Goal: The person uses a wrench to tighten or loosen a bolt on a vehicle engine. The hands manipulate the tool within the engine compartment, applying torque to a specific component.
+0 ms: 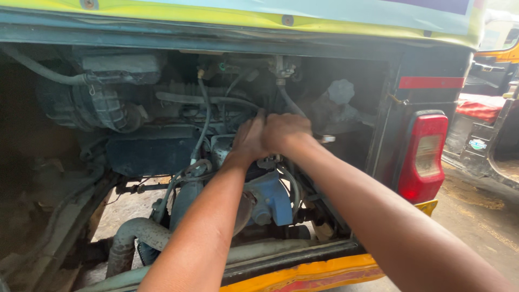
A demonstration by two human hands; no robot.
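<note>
Open rear engine bay, left hand (250, 138) and right hand (285, 133) together, closed around metal tool (326, 139).

Both arms stretched forward; left hand (247, 138) and right hand (285, 133) side by side, touching, fingers curled.

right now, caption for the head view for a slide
Both hands, left hand and right hand, reach into a three-wheeler's open rear engine bay.

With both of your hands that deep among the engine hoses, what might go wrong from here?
1. The left hand and right hand are pressed together among the hoses and could get pinched or scraped.
2. The metal tool end showing beside the right hand may slip off.
3. The fingers are hidden, so the work is mostly by feel.
</note>
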